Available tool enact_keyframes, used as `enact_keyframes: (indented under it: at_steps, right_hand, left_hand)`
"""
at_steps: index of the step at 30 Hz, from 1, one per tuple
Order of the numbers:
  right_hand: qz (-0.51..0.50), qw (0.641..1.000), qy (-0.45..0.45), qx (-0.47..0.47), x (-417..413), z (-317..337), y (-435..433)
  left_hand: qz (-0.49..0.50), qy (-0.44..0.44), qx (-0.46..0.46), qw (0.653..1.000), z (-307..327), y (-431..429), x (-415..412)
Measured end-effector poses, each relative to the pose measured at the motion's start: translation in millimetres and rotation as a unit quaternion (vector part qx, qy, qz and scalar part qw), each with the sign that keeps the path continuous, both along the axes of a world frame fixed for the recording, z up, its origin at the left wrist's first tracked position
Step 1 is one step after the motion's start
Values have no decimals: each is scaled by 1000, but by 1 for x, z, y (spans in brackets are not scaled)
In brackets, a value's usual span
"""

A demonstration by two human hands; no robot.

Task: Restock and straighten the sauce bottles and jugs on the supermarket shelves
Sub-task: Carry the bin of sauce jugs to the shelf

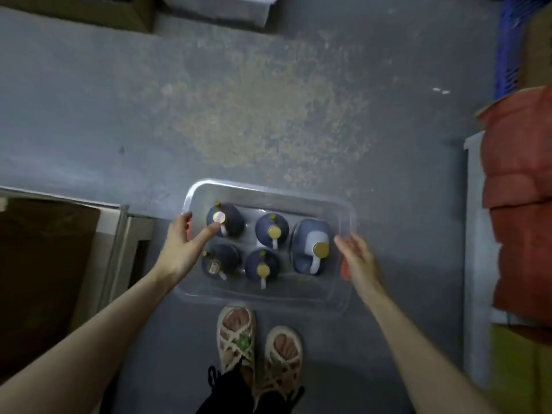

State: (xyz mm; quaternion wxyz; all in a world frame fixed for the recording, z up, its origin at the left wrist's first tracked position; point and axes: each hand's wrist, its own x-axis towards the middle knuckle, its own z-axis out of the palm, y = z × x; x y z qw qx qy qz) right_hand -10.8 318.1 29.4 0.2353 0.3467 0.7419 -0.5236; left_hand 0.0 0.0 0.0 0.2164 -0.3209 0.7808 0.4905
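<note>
A clear plastic bin (268, 191) sits on the grey floor just ahead of my feet. Several dark sauce jugs with gold caps and white handles stand upright inside it. The largest jug (310, 245) is at the right end; a smaller jug (228, 218) stands at the back left. My left hand (183, 249) hovers open over the bin's left rim, its thumb tip close to that back-left jug's cap. My right hand (357, 258) is open beside the bin's right rim, near a red latch (345, 268). Neither hand holds anything.
A low shelf frame with a brown panel (59, 264) stands at the left. Stacked red sacks (522, 189) and a white shelf edge (473, 204) line the right side. A grey tub (227, 7) and a cardboard box (89, 10) lie at the far end. My sandalled feet (260, 342) stand behind the bin.
</note>
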Motion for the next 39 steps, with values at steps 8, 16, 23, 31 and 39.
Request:
enact_keyframes:
  at_steps: [8, 16, 23, 31, 39]
  right_hand:
    - [-39, 999, -10, -12, 16, -74, 13]
    - [-48, 999, -15, 10, 16, -108, 18]
    - [-53, 997, -16, 58, 23, -94, 25]
    - [-62, 996, -26, 59, 20, -102, 22]
    - [-48, 993, -63, 82, 9, -99, 23]
  left_hand:
    - [27, 5, -69, 997, -55, -4, 14]
    - [60, -7, -54, 997, -87, -19, 13]
    - [-6, -45, -121, 992, -71, -30, 21]
    - [23, -33, -91, 995, -66, -26, 11]
    - [42, -85, -88, 992, -53, -26, -10]
